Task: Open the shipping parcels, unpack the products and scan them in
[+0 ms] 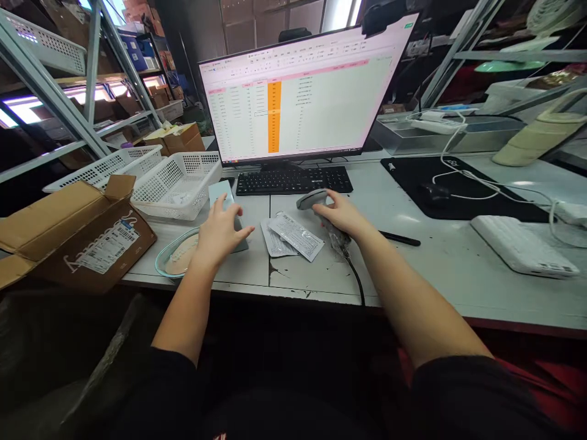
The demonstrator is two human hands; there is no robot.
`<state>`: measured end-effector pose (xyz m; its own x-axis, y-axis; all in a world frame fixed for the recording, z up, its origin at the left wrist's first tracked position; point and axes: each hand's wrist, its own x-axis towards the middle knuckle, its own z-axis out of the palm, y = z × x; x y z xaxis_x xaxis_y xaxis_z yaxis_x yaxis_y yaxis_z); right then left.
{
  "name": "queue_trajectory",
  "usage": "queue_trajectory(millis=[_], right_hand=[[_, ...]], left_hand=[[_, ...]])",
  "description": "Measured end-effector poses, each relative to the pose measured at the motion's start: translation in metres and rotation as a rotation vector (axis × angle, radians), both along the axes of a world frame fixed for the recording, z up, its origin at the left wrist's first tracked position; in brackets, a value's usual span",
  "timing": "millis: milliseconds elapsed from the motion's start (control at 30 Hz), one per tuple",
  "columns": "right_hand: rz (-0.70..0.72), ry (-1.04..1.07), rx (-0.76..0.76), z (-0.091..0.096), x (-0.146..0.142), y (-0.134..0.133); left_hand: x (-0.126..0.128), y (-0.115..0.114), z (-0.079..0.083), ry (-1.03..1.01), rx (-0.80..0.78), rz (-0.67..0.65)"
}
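My right hand point(342, 214) is wrapped round a grey handheld barcode scanner point(312, 198), its head pointing left. Clear plastic covers the scanner's grip, and a black cable hangs from it over the table's front edge. My left hand point(221, 231) has its fingers spread over a pale blue flat box point(221, 190), which it partly hides; whether the fingertips touch it I cannot tell. Between the hands lie two overlapping silver-white packets point(298, 237) with printed text. Beside my left wrist is a teal-rimmed oval dish or pouch point(181, 253) with something beige in it.
An opened cardboard box point(96, 250) and white perforated baskets point(178, 183) stand at the left. A black keyboard point(293, 181) sits below a monitor point(302, 104) showing a spreadsheet. On the right are a mouse point(433, 193), a black mat point(408, 177), a black pen-like stick point(400, 238) and a white device point(523, 247).
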<state>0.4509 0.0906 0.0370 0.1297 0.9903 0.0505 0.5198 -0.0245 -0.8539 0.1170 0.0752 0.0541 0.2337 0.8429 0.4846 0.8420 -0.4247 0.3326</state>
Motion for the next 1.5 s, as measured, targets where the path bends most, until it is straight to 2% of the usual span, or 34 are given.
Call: queue_trajectory(millis=[67,100,167,233,333,500,700,867,967,1067,1200,1267,1333,1400,1500], right_hand=[[-0.045,0.225,0.076,0.009,0.004,-0.02],[-0.017,0.358,0.088,0.012,0.003,-0.03],[0.114,0.573,0.055,0.015,-0.005,-0.049],[0.231,0.673,-0.023,0.014,-0.018,-0.065],[0.33,0.67,-0.062,0.01,-0.039,-0.085],[0.459,0.624,-0.055,0.014,-0.055,-0.119],[0.438,0.573,-0.03,0.028,-0.057,-0.146],[0.456,0.538,0.052,0.036,-0.048,-0.157],[0.423,0.444,0.083,0.043,-0.033,-0.147],[0.302,0.255,0.084,0.044,-0.012,-0.111],[0.101,0.032,-0.103,0.021,0.017,-0.047],[0.072,0.001,-0.196,0.004,0.027,-0.024],[0.085,-0.054,-0.205,-0.008,0.039,-0.009],[0.067,-0.147,-0.167,-0.012,0.055,0.0],[-0.087,-0.253,-0.084,-0.009,0.094,0.007]], left_hand=[[-0.012,-0.01,-0.002,-0.116,0.073,0.033],[-0.017,-0.016,-0.004,-0.197,0.133,0.041],[-0.025,-0.027,-0.009,-0.376,0.274,0.035],[-0.027,-0.035,-0.014,-0.51,0.391,0.021],[-0.025,-0.044,-0.018,-0.55,0.499,0.038],[-0.021,-0.047,-0.02,-0.416,0.682,0.068],[-0.025,-0.042,-0.024,-0.458,0.743,0.102],[-0.027,-0.043,-0.027,-0.475,0.801,0.04],[-0.025,-0.042,-0.032,-0.459,0.794,0.036],[-0.018,-0.036,-0.037,-0.412,0.721,0.047],[-0.006,-0.024,-0.032,-0.284,0.586,0.036],[-0.001,-0.018,-0.025,-0.208,0.525,0.037],[0.001,-0.013,-0.022,-0.148,0.465,0.024],[0.002,-0.008,-0.025,-0.117,0.418,0.011],[0.003,-0.002,-0.04,-0.136,0.434,0.014]])
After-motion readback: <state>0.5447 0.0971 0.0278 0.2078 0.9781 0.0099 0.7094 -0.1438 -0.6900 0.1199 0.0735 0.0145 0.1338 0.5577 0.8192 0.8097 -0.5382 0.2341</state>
